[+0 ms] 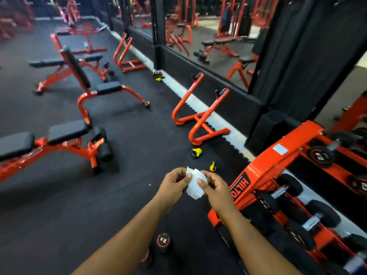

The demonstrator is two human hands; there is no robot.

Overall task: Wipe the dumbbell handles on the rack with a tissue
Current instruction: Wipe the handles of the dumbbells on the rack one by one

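Tissue (194, 185) is a small white crumpled sheet, held up in mid-air just left of the orange dumbbell rack (264, 167), not touching it. Rack sits at the right w/ black dumbbells on its tiers; knurled metal handles (312, 222) show between the heads, all well apart from the tissue. No wiping contact yet, so prob. still the prep step: folding or bunching the sheet.

Risks, as I judge them: thin tissue could tear or shed on the knurling if dragged hard; a loose pinch could let it drop to the black floor; pushing on a handle might roll a dumbbell in its cradle.

Left hand (173, 182) pinches the tissue's left edge, thumb on top, fingers curled behind. Right hand (213, 184) pinches the right edge the same way. Both closed on the sheet, nothing else touched.

Farther left of the rack: a 2.5 dumbbell (164, 242) on the floor, yellow kettlebells (212, 166), orange benches (65, 139).
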